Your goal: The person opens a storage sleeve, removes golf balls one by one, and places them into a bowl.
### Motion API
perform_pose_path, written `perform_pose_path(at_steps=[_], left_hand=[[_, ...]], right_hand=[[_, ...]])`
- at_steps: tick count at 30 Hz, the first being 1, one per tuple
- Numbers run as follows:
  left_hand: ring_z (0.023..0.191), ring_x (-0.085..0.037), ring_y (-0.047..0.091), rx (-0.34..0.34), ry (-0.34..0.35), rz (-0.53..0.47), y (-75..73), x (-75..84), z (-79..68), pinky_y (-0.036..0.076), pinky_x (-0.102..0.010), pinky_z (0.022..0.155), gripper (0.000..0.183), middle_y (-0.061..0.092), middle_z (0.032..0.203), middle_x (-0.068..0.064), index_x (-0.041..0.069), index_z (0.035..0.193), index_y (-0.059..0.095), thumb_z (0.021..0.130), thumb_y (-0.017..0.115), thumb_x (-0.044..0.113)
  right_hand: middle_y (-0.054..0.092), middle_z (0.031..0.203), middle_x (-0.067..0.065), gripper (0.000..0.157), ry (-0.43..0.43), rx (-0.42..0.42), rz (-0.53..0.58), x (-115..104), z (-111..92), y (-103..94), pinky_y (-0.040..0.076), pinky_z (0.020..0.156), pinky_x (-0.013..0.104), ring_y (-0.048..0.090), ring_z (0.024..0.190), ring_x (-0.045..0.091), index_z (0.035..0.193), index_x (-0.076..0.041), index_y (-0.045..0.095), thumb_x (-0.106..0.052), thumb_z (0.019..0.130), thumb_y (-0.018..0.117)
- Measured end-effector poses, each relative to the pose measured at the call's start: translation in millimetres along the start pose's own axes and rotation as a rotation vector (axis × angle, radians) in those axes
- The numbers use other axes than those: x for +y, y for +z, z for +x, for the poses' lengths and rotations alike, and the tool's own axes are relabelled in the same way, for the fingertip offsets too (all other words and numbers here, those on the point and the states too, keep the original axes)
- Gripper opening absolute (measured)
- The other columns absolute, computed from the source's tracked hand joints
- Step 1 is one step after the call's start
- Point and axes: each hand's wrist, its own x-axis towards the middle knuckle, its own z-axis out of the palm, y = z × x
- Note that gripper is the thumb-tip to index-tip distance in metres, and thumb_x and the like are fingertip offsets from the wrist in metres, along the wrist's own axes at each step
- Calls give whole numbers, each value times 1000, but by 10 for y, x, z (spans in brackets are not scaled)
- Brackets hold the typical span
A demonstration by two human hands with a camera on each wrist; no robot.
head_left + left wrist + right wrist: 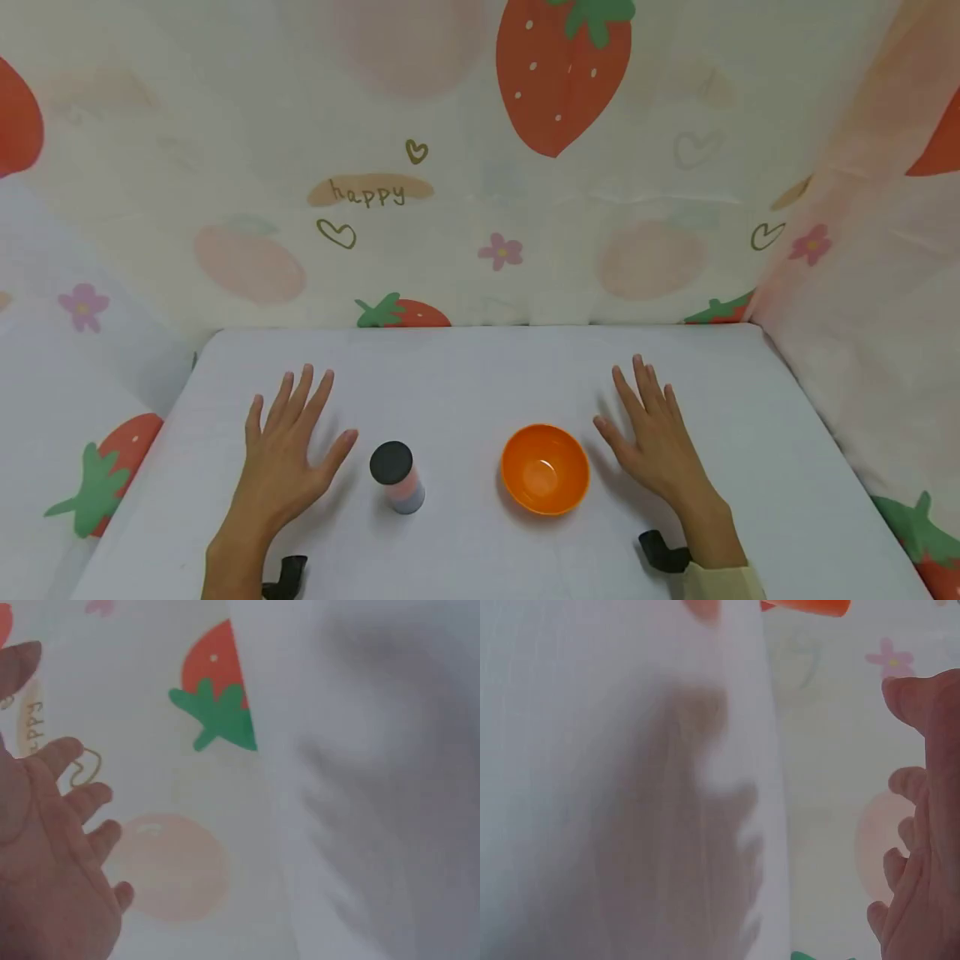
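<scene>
An orange bowl (545, 470) sits on the white table, right of the middle. To its left stands a small cylinder (406, 486) with a black lid and a pink-to-grey body. My left hand (285, 454) hovers left of the cylinder, fingers spread, holding nothing. On the other side, my right hand (652, 442) is held to the right of the bowl with its fingers extended and nothing in it. The left wrist view shows the palm (56, 862) above the table; in the right wrist view the bowl's edge (814, 606) peeks in at the top.
The white-covered table (480, 375) ends at a back wall cloth (450, 275) printed with strawberries, hearts and flowers. Similar cloth hangs at both sides. Black wrist-camera mounts (663, 552) show beneath both wrists. Hand shadows fall on the tabletop.
</scene>
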Motion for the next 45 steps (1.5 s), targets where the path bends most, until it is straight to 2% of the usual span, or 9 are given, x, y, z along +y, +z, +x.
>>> perform_pose_path(at_steps=[7, 10, 14, 19, 23, 27, 31, 39, 45], left_hand=[[154, -44, 24, -225, 12, -84, -115, 94, -39, 11, -72, 118, 94, 28, 166, -15, 31, 161, 22, 85, 76, 32], [152, -45, 28, -304, 48, -140, -116, 136, -64, 19, -72, 116, 97, 34, 164, -16, 31, 159, 30, 79, 83, 42], [153, -43, 29, -350, 95, -251, -19, 221, -50, 22, -69, 117, 101, 36, 163, -14, 31, 157, 34, 74, 83, 59], [155, -42, 23, -387, 88, -333, 84, 285, -49, 18, -69, 119, 102, 32, 165, -12, 37, 157, 31, 73, 83, 62], [148, -22, 42, -439, 54, -399, 132, 292, -48, 35, -55, 120, 90, 48, 155, 6, 44, 149, 40, 73, 86, 56], [120, -4, 61, -497, 91, -534, 194, 288, -19, 52, -38, 106, 63, 64, 125, 20, 41, 131, 53, 78, 85, 49], [104, -4, 63, -539, 106, -651, 241, 283, 12, 55, -30, 100, 48, 65, 107, 17, 36, 119, 58, 80, 84, 44], [105, -12, 62, -603, 97, -843, 395, 286, -7, 56, -27, 97, 43, 63, 107, 5, 30, 115, 59, 82, 85, 34], [109, -12, 64, -604, 61, -861, 425, 316, 34, 55, -26, 98, 45, 65, 111, 4, 26, 119, 62, 82, 85, 29]], right_hand=[[15, 171, 9, 76, -54, 71, 39, -113, -31, -29, 4, 132, 49, 17, 158, 35, 160, -20, 29, -46, 97, 62], [28, 168, 9, 74, -128, 152, 53, -208, 6, -58, 19, 129, 52, 31, 153, 34, 156, -18, 39, -37, 92, 71], [45, 158, 7, 68, -167, 195, 83, -341, 13, -140, 45, 112, 57, 51, 138, 33, 150, -19, 49, -30, 89, 77], [56, 147, 2, 55, -161, 137, 148, -548, -3, -226, 54, 102, 52, 60, 129, 29, 143, -20, 57, -33, 92, 74], [59, 143, -4, 48, -181, 88, 218, -707, -17, -264, 55, 103, 46, 62, 128, 22, 139, -23, 60, -32, 94, 72], [59, 141, -8, 45, -220, 36, 282, -855, -11, -272, 54, 104, 43, 61, 129, 17, 139, -27, 59, -32, 96, 70], [58, 142, -11, 43, -251, -24, 346, -1021, 17, -253, 52, 107, 41, 59, 132, 14, 140, -29, 58, -35, 98, 66], [63, 134, -13, 37, -323, -74, 474, -1406, 63, -195, 53, 107, 37, 61, 127, 8, 136, -31, 59, -37, 99, 64], [62, 134, -19, 38, -349, -125, 539, -1662, 115, -194, 52, 107, 35, 59, 128, 2, 137, -37, 57, -44, 100, 60]])
